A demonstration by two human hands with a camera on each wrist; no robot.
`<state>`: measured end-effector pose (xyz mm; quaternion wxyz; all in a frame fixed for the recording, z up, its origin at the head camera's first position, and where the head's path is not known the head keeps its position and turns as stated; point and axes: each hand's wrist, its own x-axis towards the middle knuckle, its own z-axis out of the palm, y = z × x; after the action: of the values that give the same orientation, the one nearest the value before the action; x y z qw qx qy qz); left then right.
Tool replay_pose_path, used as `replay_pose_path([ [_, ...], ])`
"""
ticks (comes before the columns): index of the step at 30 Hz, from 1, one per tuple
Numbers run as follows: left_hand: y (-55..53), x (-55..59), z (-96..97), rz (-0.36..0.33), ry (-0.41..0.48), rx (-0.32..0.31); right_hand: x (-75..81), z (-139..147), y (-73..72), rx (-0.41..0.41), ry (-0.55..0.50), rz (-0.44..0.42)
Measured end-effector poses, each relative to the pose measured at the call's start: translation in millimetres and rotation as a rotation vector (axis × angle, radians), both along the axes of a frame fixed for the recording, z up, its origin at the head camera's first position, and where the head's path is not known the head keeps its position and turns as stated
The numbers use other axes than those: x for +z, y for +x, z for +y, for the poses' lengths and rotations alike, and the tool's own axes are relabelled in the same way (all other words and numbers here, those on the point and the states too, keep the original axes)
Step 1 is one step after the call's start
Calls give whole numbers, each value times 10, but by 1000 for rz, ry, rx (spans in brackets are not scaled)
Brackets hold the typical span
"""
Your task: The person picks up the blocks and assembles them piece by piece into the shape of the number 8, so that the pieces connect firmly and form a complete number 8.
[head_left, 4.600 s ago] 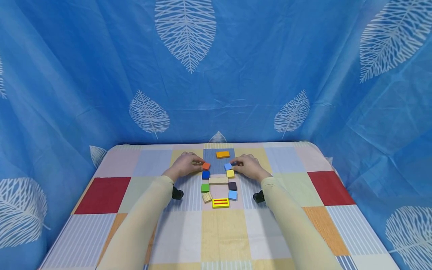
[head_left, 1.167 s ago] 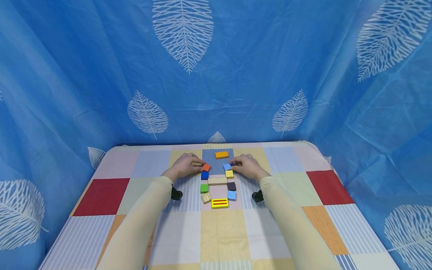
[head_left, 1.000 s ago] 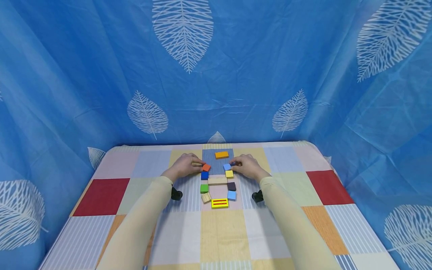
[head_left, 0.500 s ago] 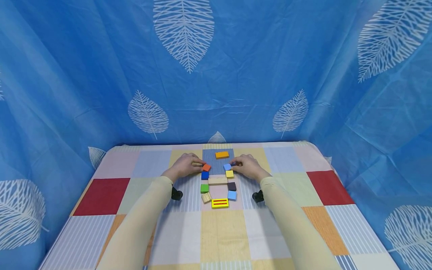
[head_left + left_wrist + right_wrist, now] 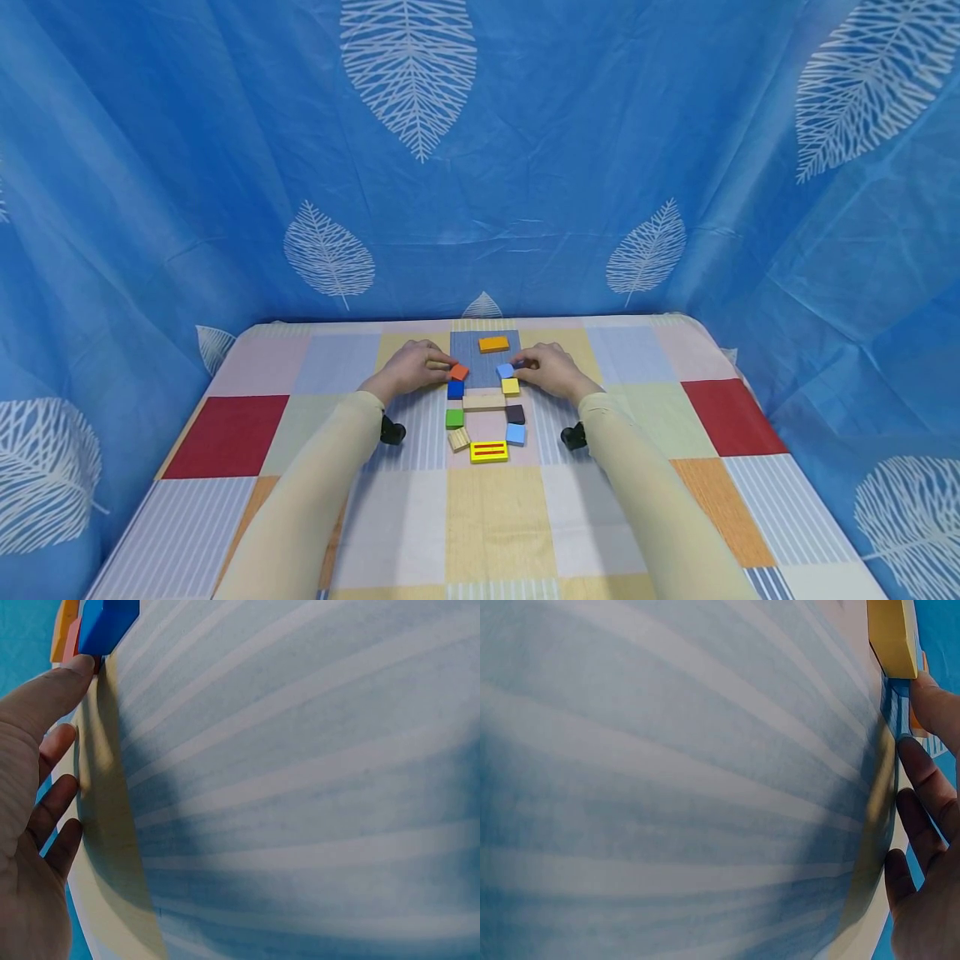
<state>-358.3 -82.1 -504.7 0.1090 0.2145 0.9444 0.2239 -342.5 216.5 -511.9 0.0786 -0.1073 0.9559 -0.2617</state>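
At the far middle of the table, my left hand [image 5: 411,367] pinches a red-orange block [image 5: 459,372] between thumb and fingers. Just below that block lies a dark blue one [image 5: 456,389], which looms large beside the thumb in the left wrist view [image 5: 110,626]. Opposite, my right hand [image 5: 553,371] pinches a light blue block [image 5: 505,371], set at a slant. A yellow block [image 5: 510,387] sits right in front of it and mostly covers it in the right wrist view. The other fingers of both hands are spread loosely near the cloth.
An orange block [image 5: 493,344] lies behind, between the hands. Nearer are a long plain wooden block [image 5: 484,402], green [image 5: 454,418], black [image 5: 515,414], second light blue [image 5: 515,434], striped wooden [image 5: 459,439] and yellow-red [image 5: 489,452] blocks. Blue curtains [image 5: 480,242] surround the patchwork-covered table [image 5: 495,517].
Since the oldest frame, the red-orange block has turned slightly and come a little nearer the dark blue one. Over the last second, hands and blocks stay put; the head view shifts minutely.
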Motion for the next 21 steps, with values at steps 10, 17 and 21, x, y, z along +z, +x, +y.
replay_pose_path([
  [10,0,6,4,-1,8,6,0,0,-1,1,-7,1],
  [17,-9,10,7,-10,8,16,10,5,9,-2,-14,-2],
  [21,-12,8,7,-12,2,14,8,2,11,-1,-17,-1],
])
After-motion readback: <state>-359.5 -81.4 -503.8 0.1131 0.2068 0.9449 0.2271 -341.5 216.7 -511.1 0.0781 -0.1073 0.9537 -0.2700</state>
